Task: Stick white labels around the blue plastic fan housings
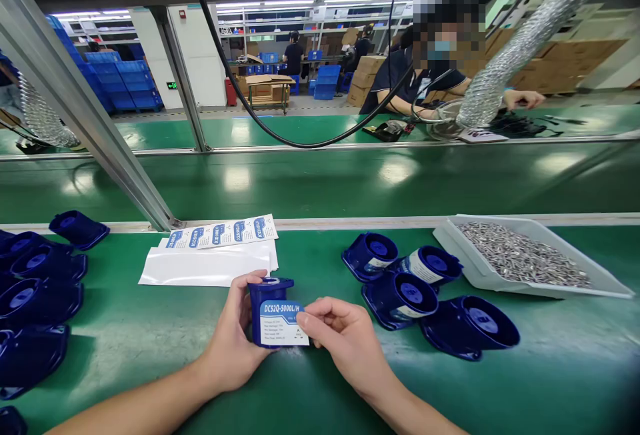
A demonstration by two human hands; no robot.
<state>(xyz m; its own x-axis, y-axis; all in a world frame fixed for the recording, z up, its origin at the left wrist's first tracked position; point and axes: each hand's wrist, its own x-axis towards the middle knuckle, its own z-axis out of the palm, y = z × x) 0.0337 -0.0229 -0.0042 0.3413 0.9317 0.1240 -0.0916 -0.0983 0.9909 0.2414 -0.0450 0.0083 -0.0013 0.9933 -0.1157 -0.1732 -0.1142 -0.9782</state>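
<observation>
two bare forearms [165, 388], bare wrists [384, 387]; left hand [234, 349], right hand [347, 341] bare; fingers [316, 329] slender

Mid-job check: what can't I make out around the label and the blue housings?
All in the head view:
Upper right of the label: covered by the right hand.
Its smallest print: too small to read.
Left side of the held blue housing: behind the left hand.
Bottom-left housing: cut off by the picture's edges.

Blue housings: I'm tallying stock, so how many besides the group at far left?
5: held housing in the left hand; to the right, back-left housing, back-right housing, front-left housing, front-right housing.
</observation>
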